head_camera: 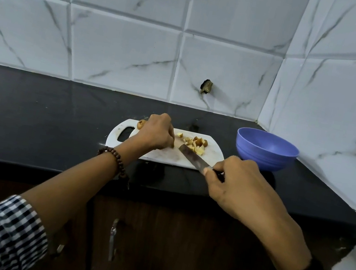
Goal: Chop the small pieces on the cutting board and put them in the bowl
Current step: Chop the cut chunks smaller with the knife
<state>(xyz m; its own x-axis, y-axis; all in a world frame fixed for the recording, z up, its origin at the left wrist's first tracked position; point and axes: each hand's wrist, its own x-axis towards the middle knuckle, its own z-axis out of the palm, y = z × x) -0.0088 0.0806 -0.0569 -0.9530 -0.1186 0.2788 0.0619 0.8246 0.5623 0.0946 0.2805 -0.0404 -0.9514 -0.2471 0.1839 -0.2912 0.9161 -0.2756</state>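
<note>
Two hands work mid-chop at the cutting board [163, 157], centre frame.
The right hand [235, 183] grips the knife [193, 159], its tip against the small pieces [194, 143] heaped on the board's right half. The left hand [156, 132] curls fingers-down just left of them; whether it pinches anything cannot be told. The bowl [267, 150], on the table [32, 121] right of the board, shows nothing inside, so the transfer looks not yet begun.

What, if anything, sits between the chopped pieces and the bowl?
Nothing visible. The pieces lie toward the board's right end; the bowl stands just past that end. The knife sits on their near side.
</note>
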